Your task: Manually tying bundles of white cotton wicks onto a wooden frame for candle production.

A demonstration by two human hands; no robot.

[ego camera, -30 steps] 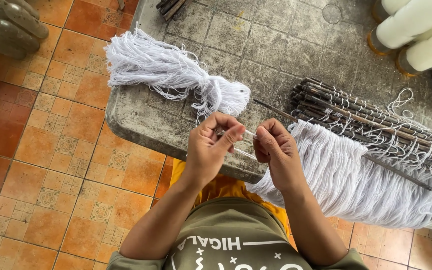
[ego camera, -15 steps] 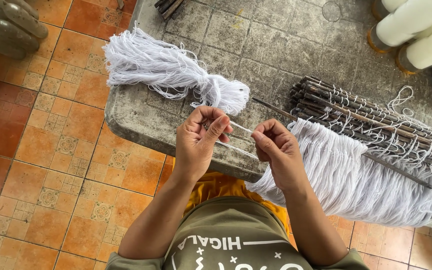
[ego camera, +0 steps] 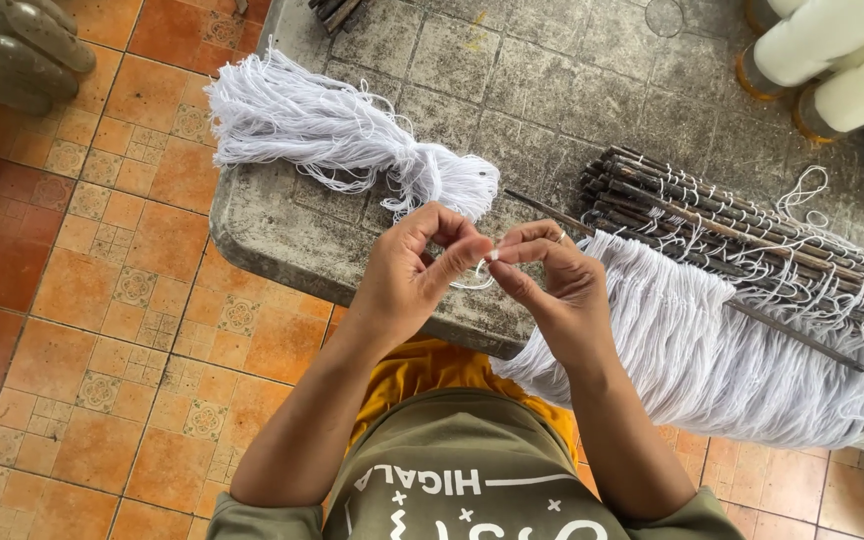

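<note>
Your left hand [ego camera: 414, 270] and right hand [ego camera: 550, 280] are brought together over the near edge of the grey stone table [ego camera: 572, 90], fingertips meeting, both pinched on one short white thread [ego camera: 472, 280] whose small loop droops just below the meeting point. Just beyond your left hand lies a loose bundle of white yarn [ego camera: 342, 135], knotted near its right end and fanning out toward the table's far left corner. To the right of your right hand, a row of dark sticks [ego camera: 742, 235] lies across the table, each bound with white thread, and a thick fringe of white strands [ego camera: 702, 350] hangs from them over the near edge of the table. One thin stick juts out toward your right hand from that row. At the far right stand large white spools [ego camera: 832, 60]. Orange floor tiles [ego camera: 102, 300] fill the left side of the scene.
</note>
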